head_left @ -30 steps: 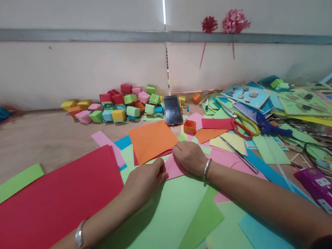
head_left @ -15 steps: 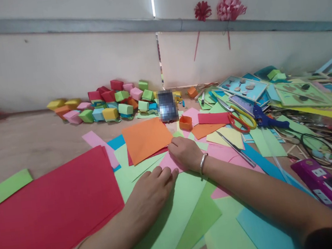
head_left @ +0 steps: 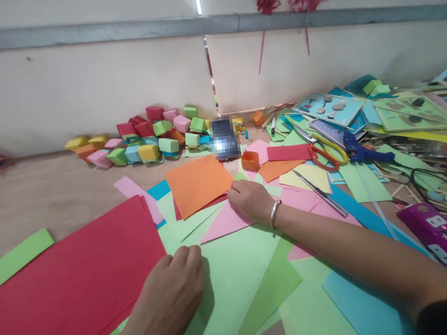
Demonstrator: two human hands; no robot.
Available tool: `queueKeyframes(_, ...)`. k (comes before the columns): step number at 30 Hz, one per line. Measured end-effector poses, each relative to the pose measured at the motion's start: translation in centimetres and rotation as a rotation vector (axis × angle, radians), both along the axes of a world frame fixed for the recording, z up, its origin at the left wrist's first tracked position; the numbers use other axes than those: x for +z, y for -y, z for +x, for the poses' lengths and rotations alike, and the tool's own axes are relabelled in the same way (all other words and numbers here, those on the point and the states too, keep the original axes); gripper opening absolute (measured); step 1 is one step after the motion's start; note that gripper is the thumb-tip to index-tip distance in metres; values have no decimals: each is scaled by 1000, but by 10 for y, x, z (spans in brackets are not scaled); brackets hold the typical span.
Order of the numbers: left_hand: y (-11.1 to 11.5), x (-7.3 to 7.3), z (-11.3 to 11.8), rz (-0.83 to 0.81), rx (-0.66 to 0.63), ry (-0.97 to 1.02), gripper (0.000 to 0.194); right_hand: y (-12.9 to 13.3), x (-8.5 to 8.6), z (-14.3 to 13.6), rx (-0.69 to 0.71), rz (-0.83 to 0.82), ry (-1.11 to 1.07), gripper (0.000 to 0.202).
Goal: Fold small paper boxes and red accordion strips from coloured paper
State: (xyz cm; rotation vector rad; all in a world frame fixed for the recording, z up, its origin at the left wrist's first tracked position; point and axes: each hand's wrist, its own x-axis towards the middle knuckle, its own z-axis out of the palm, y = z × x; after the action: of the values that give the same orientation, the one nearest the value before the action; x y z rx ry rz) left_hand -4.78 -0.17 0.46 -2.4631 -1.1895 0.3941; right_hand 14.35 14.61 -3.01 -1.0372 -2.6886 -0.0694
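My right hand [head_left: 251,201] is closed at the upper corner of a pink sheet of paper [head_left: 224,222], with its fingertips hidden, beside the orange paper [head_left: 199,185]. Over the large light green sheet [head_left: 231,274], my left hand [head_left: 176,283] is curled with its fingers together, close to the right edge of the red sheets [head_left: 75,281]. What is under its fingers, if anything, cannot be seen. A small open orange paper box [head_left: 250,161] stands just beyond my right hand.
Coloured paper boxes [head_left: 149,153] are heaped along the wall, by a blurred dark device [head_left: 224,139]. To the right lie scissors [head_left: 326,150], a craft knife [head_left: 321,194], a blue glue gun [head_left: 363,152] and a purple power strip [head_left: 443,234]. Framed pictures [head_left: 330,108] are stacked behind.
My left hand has come off the pink paper, moving left and toward me. My right hand stays at the paper's corner. The view has shifted slightly.
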Motion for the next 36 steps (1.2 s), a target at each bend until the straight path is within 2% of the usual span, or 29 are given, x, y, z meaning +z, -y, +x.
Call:
queueKeyframes(3, -7, 19, 10, -73, 104, 69, 40, 1, 1, 0, 1, -8, -5, 21)
queueKeyframes(5, -21, 23, 21, -143, 108, 155, 39, 1, 3, 0, -8, -12, -1, 20)
queueKeyframes(7, -41, 20, 32, -226, 131, 299, 35, 1, 4, 1, -23, -18, 9, 20)
queueKeyframes(9, -62, 11, 37, -327, 183, 465, 25, 2, 4, 1, -42, -31, 23, 19)
queueKeyframes(12, -84, -5, 36, -377, 193, 527, 17, 2, 2, 1, -73, -68, 46, 19)
queueKeyframes(15, -92, -10, 30, -416, 180, 574, 13, -2, 5, 2, -96, -120, 65, 21)
queueKeyframes(18, -93, -5, 27, -469, 172, 614, 16, -8, 27, 5, -117, -187, 105, 19)
queueKeyframes(21, -92, -1, 28, -510, 183, 653, 17, -5, 64, 10, -137, -224, 187, 22)
queueKeyframes(23, -92, 0, 28, -521, 195, 682, 19, 9, 85, 10, -134, -225, 277, 18)
queueKeyframes(25, -92, 0, 28, -530, 203, 713, 22, 34, 94, 9, -107, -263, 490, 20)
queueKeyframes(28, -94, -2, 27, -547, 194, 743, 20, 75, 82, 6, -19, -314, 595, 39)
queueKeyframes(30, -95, -4, 25, -549, 177, 750, 17, 93, 68, 6, -34, -319, 620, 50)
queueKeyframes(33, -96, -7, 24, -541, 164, 754, 15, 99, 59, 8, -103, -331, 642, 56)
queueKeyframes(36, -96, -8, 24, -536, 172, 741, 12, 94, 62, 13, -206, -385, 698, 48)
